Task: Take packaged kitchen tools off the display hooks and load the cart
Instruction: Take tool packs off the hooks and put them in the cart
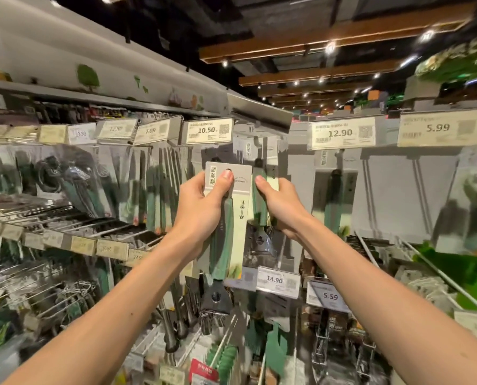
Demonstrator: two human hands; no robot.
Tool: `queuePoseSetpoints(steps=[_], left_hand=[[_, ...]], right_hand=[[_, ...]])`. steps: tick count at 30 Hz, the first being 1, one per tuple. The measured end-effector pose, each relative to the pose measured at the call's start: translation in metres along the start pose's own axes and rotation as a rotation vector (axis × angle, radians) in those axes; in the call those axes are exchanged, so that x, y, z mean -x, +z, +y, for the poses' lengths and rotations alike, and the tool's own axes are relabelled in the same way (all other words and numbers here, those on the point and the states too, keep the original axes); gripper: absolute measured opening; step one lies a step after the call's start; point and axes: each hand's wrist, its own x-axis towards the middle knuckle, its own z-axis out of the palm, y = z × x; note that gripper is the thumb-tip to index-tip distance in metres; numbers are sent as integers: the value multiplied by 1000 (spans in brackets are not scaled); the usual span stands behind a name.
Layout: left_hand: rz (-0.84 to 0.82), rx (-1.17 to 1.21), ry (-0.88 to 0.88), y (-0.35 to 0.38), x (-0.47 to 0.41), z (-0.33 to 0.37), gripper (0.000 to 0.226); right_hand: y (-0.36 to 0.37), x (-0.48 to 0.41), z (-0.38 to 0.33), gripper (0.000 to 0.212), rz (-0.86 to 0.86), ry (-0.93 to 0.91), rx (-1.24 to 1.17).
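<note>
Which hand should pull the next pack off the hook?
Probably right: the right hand grips the hanging pack, while the left hand is full with a loose pack.

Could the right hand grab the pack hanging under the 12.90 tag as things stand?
Probably not yet: the right hand grips a green-handled pack. The hanging pack under the 12.90 tag is close, with nothing in front.

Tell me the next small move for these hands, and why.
Probably pull the right hand toward you to slide its package off the hook. The left hand grips a green-handled tool card held free in front; the right hand's package seems to hang on the hook.
</note>
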Motion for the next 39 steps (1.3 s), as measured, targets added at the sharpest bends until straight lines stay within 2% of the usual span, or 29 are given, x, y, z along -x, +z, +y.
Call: queuePoseSetpoints(steps=[4,7,8,11,14,17,19,21,24,28,30,32,36,39], left_hand=[[-24,20,14,3,-4,-4,17],[-43,13,22,5,-6,-6,15],[-48,9,24,5,-6,-7,15],[-61,12,26,5,-7,-7,16],[-85,29,22,7,-5,-9,17],[-129,43,4,21,1,-16,20],[-161,40,-14,39,6,-22,24],[-186,59,-42,61,10,-27,27],[-211,33,-65,90,10,-28,27],[-282,-25,-37,112,-5,-20,22],[-308,-102,29,116,-11,-12,41],[-325,-209,186,117,-11,-7,52],[-300,-241,441,116,-6,6,62],[-305,-287,531,116,-14,11,68]], right_hand=[[-1,-10,6,85,31,38,64],[-5,-17,18,109,31,42,126],[-7,-10,17,107,25,40,174],[-15,27,7,74,36,9,340],[-33,61,13,62,99,-81,452],[-45,94,9,50,130,-185,329],[-47,110,9,53,28,-161,162],[-50,118,12,58,-21,-146,116],[-66,116,18,65,73,-162,149],[-93,110,19,64,154,-205,180],[-101,108,17,64,166,-211,167],[-106,106,14,64,173,-214,149],[-112,101,6,67,191,-262,135],[-113,95,-2,67,201,-294,119]])
